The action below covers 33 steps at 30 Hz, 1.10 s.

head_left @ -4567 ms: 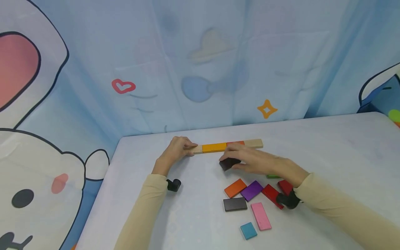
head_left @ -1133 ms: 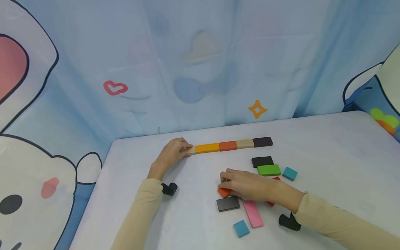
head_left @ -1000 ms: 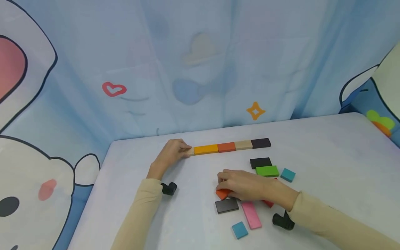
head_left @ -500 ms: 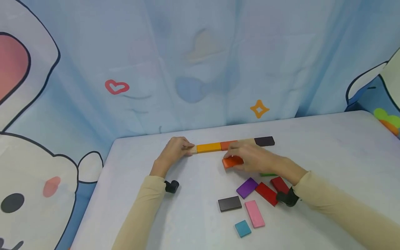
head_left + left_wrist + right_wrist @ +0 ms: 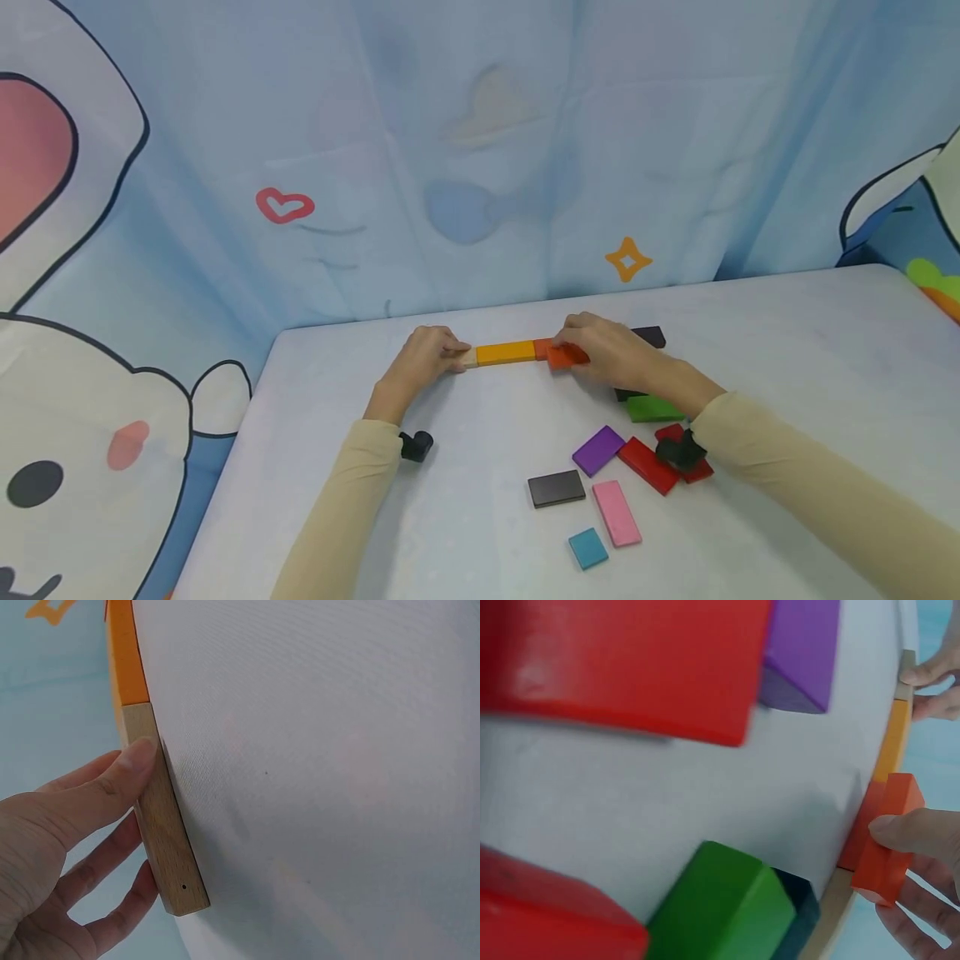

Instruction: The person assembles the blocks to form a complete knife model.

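Note:
At the left end of a row of blocks, my left hand (image 5: 420, 362) pinches a plain wooden block (image 5: 172, 840), thumb on its near side and fingers behind. Rightward the row continues with a yellow-orange block (image 5: 506, 353), a red-orange block (image 5: 862, 825), another wooden block (image 5: 831, 911) and a black block (image 5: 649, 336). My right hand (image 5: 618, 354) holds an orange block (image 5: 567, 357) between thumb and fingers at the row. In the right wrist view it is over the red-orange block; contact between them is unclear. The right hand hides part of the row in the head view.
Loose blocks lie nearer: green (image 5: 654, 408), a partly covered black one (image 5: 626, 394), purple (image 5: 598, 450), two red ones (image 5: 648, 465), dark grey (image 5: 557, 489), pink (image 5: 617, 513) and blue (image 5: 588, 548). A blue curtain (image 5: 487, 167) hangs behind the white table (image 5: 450, 517).
The right hand set a black block at the row's right end, then picked the orange block from the loose group and carried it up to the row. The left hand keeps its place.

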{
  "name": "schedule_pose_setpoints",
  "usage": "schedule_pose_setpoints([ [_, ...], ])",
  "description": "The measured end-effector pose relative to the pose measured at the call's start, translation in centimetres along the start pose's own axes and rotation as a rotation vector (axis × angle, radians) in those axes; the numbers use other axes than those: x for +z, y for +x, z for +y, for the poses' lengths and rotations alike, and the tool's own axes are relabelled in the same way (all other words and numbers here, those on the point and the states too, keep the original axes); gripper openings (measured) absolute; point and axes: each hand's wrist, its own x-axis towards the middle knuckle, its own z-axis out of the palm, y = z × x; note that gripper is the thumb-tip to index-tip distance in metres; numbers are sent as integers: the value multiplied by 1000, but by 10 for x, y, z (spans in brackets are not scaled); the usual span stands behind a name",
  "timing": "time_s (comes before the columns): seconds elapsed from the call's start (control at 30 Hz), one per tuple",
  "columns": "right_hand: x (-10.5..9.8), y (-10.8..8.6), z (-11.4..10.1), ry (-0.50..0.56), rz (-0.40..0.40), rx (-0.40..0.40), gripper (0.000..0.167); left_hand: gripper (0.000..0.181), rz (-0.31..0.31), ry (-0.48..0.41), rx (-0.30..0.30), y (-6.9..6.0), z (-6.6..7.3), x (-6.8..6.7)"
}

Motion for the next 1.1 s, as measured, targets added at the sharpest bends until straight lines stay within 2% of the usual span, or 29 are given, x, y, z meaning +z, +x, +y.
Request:
schedule_pose_setpoints([
  [0.37, 7, -1, 2, -40, -38, -11, 34, 37, -1, -10, -9, -1, 2, 0],
  [0.9, 11, -2, -1, -44, -35, -8, 38, 36, 1, -8, 2, -1, 1, -2],
  [1.1, 11, -3, -1, -80, -37, -9, 36, 36, 0, -11, 8, -1, 2, -3],
])
